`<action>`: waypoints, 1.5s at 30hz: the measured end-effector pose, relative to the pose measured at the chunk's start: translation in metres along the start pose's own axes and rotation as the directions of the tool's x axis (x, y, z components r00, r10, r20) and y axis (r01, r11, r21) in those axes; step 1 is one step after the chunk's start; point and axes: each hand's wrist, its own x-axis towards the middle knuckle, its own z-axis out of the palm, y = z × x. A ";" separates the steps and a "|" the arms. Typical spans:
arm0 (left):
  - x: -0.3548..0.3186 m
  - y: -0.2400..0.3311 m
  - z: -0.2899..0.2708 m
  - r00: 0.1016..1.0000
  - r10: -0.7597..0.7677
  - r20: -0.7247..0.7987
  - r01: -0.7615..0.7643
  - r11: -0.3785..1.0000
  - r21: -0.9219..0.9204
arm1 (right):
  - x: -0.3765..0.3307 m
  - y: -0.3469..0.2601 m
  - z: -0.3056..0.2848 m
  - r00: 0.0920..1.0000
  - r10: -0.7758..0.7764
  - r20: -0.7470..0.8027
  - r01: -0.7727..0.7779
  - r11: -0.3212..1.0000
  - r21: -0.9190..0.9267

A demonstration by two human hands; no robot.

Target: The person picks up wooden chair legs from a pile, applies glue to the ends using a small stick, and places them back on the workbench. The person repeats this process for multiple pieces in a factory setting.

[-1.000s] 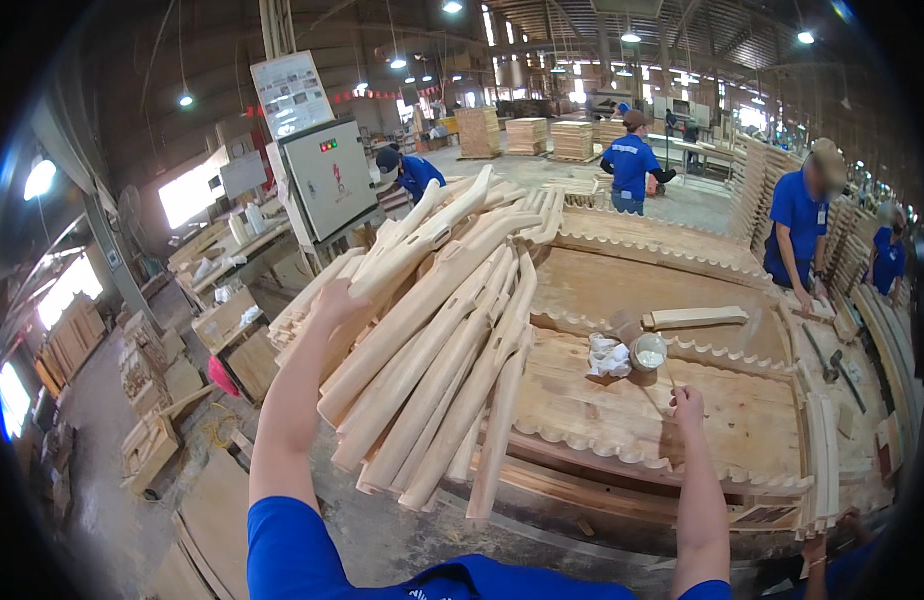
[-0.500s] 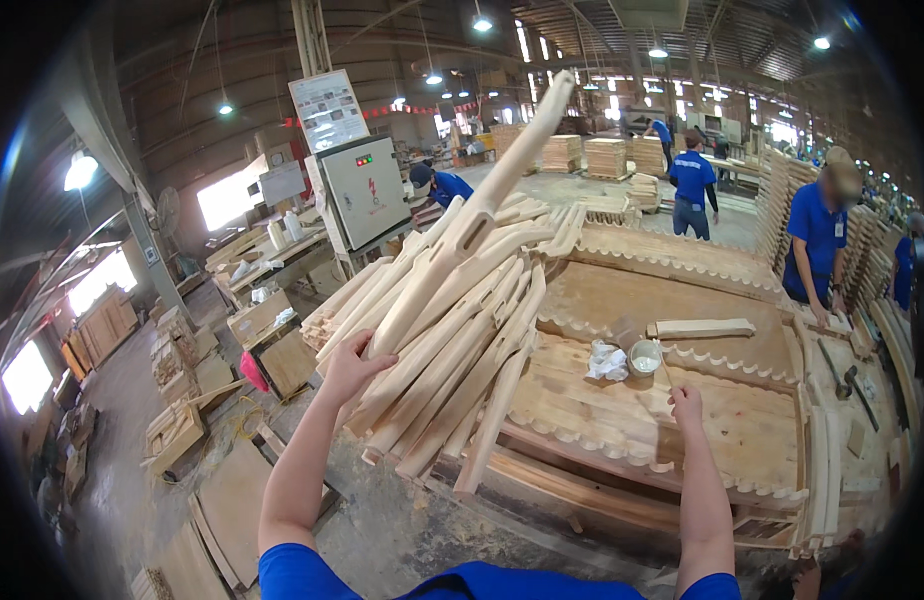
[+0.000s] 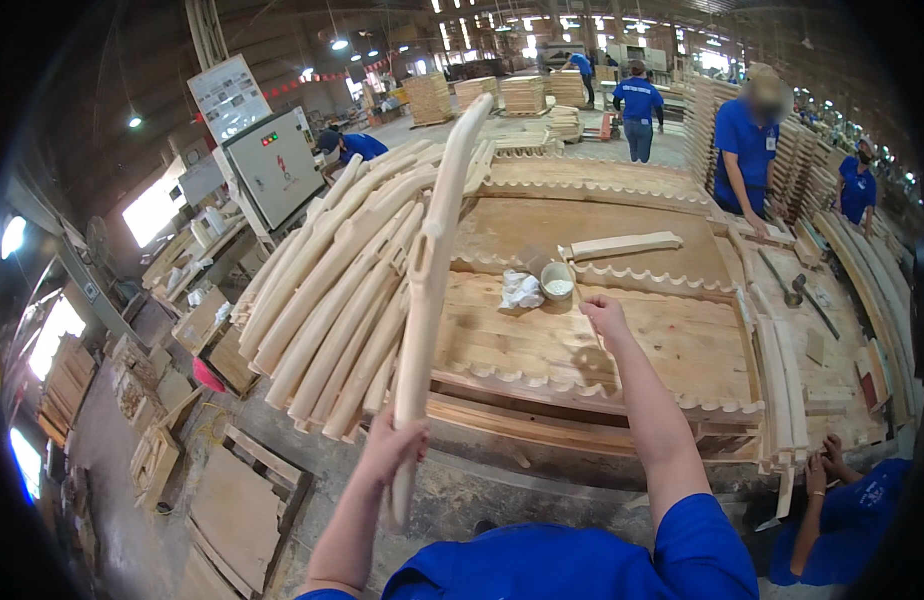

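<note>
My left hand (image 3: 395, 447) is wrapped round a long, slightly bent wooden chair leg (image 3: 418, 340), held nearly upright, with a slot cut in its middle. Its lower end reaches below the hand. Over the worktable, my right hand (image 3: 607, 320) pinches a thin stick (image 3: 585, 296), whose far end is at a small cup (image 3: 557, 290) of white, glue-like stuff. Beside the cup lies a crumpled white cloth or paper (image 3: 522, 291). A big pile of similar wooden legs (image 3: 327, 310) lies left of the held one.
The wooden worktable (image 3: 662, 345) has scalloped strips across it. One short wooden piece (image 3: 622, 246) lies beyond the cup. A hammer (image 3: 815, 303) lies at the right. One co-worker (image 3: 747, 150) stands at the table's far right; another's hands (image 3: 824, 465) are at its near right corner.
The chair leg has come away from the pile toward me and stands more upright. My right hand stays by the cup with the stick. The whole view has turned right.
</note>
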 end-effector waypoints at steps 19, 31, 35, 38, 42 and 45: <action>0.038 -0.118 0.106 0.995 -0.087 -0.057 0.095 0.984 0.153 | -0.007 -0.104 0.098 0.866 -0.324 0.381 0.389 0.915 -0.107; 0.035 -0.114 0.099 0.994 -0.108 0.021 0.103 0.982 0.161 | -0.038 -0.061 0.142 0.570 -0.575 0.587 0.821 0.408 -0.399; 0.043 -0.131 0.096 0.997 -0.079 0.009 0.076 0.980 0.183 | -0.050 -0.044 0.141 0.457 -0.664 0.592 0.877 0.226 -0.424; 0.049 -0.127 0.097 0.998 -0.060 0.033 0.056 0.990 0.130 | -0.046 -0.039 0.135 0.397 -0.701 0.592 0.902 0.179 -0.393; 0.041 -0.119 0.092 0.998 -0.046 0.042 0.041 0.992 0.120 | -0.036 -0.049 0.136 0.595 -0.691 0.412 0.804 0.516 -0.295; 0.038 -0.121 0.090 0.997 -0.028 0.075 0.022 0.997 0.074 | -0.017 -0.071 0.143 0.867 -0.357 0.348 0.460 0.842 -0.281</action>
